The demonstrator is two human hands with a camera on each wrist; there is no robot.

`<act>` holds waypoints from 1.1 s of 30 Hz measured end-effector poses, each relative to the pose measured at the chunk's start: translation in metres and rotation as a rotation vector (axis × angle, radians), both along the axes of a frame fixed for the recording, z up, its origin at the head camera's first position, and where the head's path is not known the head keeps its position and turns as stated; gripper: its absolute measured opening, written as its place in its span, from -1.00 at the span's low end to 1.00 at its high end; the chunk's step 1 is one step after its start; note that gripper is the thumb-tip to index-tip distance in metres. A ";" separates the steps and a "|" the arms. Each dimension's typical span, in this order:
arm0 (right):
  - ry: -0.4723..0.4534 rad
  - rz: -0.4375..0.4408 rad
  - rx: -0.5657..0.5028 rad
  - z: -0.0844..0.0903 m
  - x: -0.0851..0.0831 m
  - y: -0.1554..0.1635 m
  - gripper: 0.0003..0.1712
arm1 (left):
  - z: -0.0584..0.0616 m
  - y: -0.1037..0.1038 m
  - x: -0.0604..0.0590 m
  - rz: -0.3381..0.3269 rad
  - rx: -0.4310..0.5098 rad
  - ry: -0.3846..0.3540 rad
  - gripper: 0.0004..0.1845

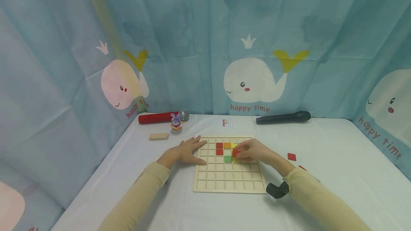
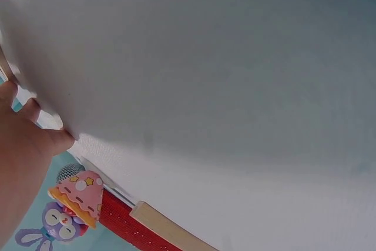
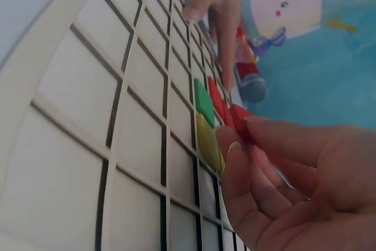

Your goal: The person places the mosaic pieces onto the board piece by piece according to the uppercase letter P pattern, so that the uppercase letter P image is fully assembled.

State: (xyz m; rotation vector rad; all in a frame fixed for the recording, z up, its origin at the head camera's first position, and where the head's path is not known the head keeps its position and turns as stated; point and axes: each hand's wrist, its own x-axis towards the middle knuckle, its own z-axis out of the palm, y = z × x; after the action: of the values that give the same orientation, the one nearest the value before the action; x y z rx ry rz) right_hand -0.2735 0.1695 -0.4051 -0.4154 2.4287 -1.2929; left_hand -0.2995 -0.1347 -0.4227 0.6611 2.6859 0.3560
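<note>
My right hand pinches a red square tile between thumb and fingertips, close over the upper right part of a wooden grid board. The left hand rests with spread fingers on the board's left edge. Set in the board's cells are two red tiles one below the other, an orange tile, a yellow tile and a green tile. Another yellow tile lies beside the green one, partly behind the right fingers in the head view.
A pattern card lies behind the board. Back left are a red microphone, a purple rabbit toy and a wooden block. A black microphone lies back right. Loose red tiles lie near the right forearm.
</note>
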 end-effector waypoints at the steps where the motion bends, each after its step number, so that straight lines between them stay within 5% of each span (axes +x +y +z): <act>1: -0.006 0.000 -0.003 -0.001 0.000 -0.002 -0.71 | 0.000 0.000 0.000 0.002 -0.002 -0.004 -0.01; 17: -0.118 -0.085 -0.071 -0.002 0.003 -0.040 -0.79 | -0.001 -0.001 0.001 0.011 0.003 -0.011 0.00; 33: -0.092 -0.126 -0.035 0.000 0.005 -0.061 -0.86 | -0.001 -0.001 -0.001 0.018 -0.001 -0.016 0.00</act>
State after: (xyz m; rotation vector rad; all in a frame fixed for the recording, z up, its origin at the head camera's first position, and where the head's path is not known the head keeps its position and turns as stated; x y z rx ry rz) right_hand -0.2689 0.1086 -0.4055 -0.2094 2.3917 -1.3766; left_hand -0.3007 -0.1357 -0.4242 0.6313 2.6780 0.3636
